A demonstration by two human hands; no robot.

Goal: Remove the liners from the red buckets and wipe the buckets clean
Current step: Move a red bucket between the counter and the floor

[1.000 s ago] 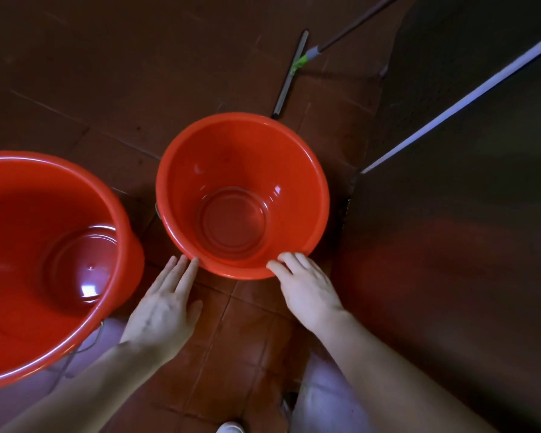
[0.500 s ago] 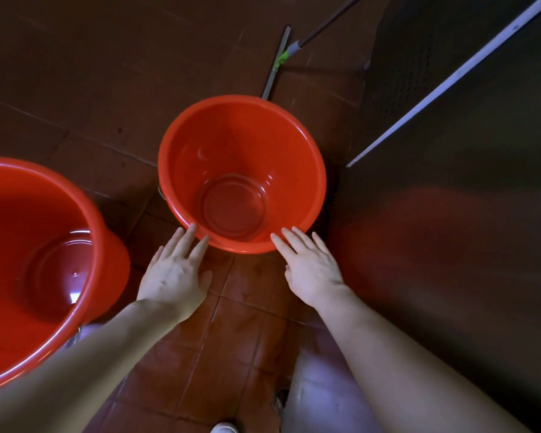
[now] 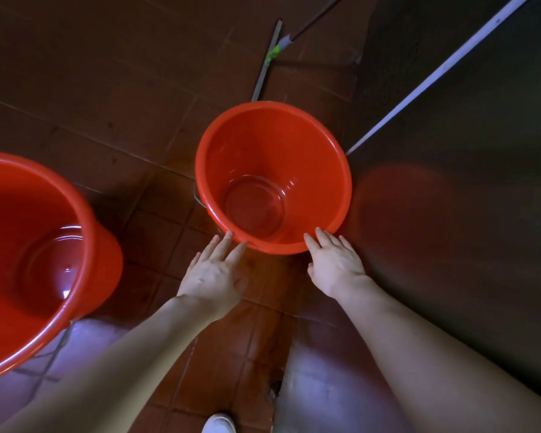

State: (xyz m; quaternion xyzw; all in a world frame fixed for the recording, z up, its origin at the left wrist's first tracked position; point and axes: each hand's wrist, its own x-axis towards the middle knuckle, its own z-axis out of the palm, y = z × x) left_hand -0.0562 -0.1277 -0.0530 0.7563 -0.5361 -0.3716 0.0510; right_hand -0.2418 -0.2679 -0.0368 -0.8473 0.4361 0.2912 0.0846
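Note:
Two red plastic buckets stand on a dark red tiled floor. The smaller-looking bucket [image 3: 334, 170] is in the middle, upright, with nothing but a shiny bottom inside. The nearer bucket [image 3: 85, 226] fills the left edge and is cut off by the frame. My left hand [image 3: 214, 273] hangs just below the middle bucket's near rim, fingers straight, fingertips at the rim. My right hand [image 3: 333, 264] is at the rim's right near side, fingers spread and straight. Neither hand holds anything. No liner is visible in either bucket.
A floor squeegee [image 3: 270, 57] with a long handle lies on the tiles behind the middle bucket. A dark wall or cabinet [image 3: 466, 214] with a pale strip [image 3: 434, 73] runs along the right, close to the bucket. A white shoe tip [image 3: 218, 424] shows at the bottom.
The view shifted, so both buckets sit farther off. My right hand let go of the middle bucket's rim; both hands now stay open at its near edge.

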